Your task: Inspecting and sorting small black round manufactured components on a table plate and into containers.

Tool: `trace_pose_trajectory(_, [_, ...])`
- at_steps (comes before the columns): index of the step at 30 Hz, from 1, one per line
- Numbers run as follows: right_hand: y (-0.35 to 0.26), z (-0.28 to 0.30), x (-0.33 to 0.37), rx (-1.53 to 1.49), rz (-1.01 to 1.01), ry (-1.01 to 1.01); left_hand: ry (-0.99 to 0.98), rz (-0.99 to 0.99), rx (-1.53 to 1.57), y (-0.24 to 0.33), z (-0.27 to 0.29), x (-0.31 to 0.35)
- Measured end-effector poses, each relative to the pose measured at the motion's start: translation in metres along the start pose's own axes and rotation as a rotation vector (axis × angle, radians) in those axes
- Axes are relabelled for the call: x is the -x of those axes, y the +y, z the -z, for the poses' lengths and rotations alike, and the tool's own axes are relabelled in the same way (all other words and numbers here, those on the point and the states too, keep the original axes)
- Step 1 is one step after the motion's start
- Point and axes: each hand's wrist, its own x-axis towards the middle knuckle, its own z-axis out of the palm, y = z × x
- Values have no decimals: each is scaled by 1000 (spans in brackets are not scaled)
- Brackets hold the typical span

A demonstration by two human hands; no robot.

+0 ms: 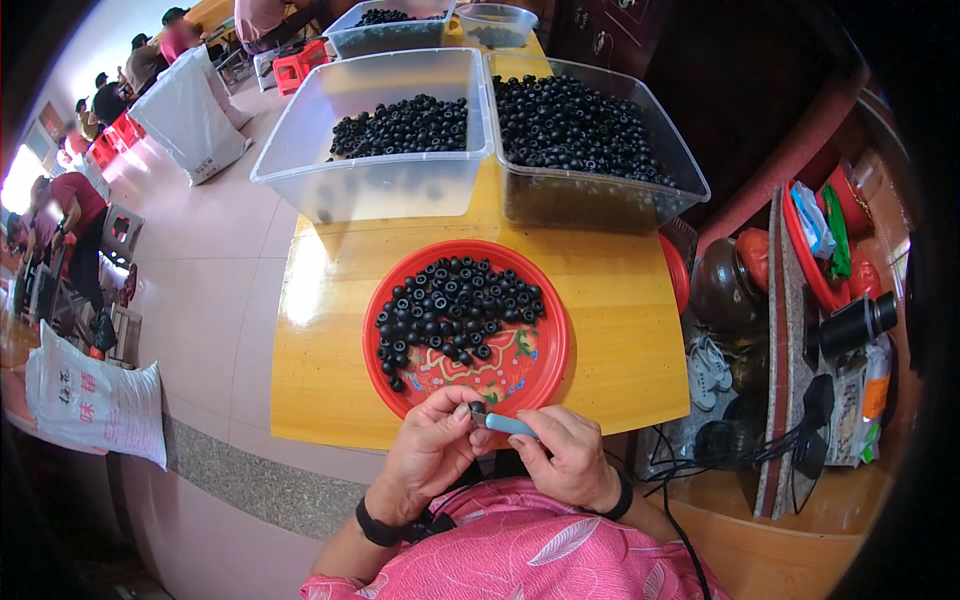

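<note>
Between the fingertips of my left hand (432, 445) is one small round black hollow part (477, 407). My right hand (568, 458) is closed around the light-blue handle of a small knife (508, 425). Its short metal end meets the black part, and the fingers partly hide the contact. Just beyond my hands, a round red tray (556, 375) with a flower pattern lies on the yellow wooden table (330, 385). Many loose black parts (455, 300) of the same kind are heaped over its far and left side.
Two clear plastic bins (365, 190) (600, 205) of black parts stand behind the tray, with smaller tubs further back. White sacks (100, 405) stand on the floor at left, where other people sit or bend. A cluttered shelf (775, 400) and dark cables (720, 458) are at right.
</note>
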Motion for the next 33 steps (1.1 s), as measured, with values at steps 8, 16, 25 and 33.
trace_pose_trajectory(8, [-1, 0, 0, 30, 20, 4, -25, -5, 0, -1, 1, 1])
trace_pose_trajectory(16, [-3, 1, 1, 107, 52, -8, -12, -65, -37, -3, 0, 2])
trace_pose_trajectory(25, [20, 18, 5, 176, -165, 160, -115, -72, -146, -2, -12, 12])
trace_pose_trajectory(33, [3, 1, 0, -148, -245, 123, -99, 15, -8, -4, -3, 0])
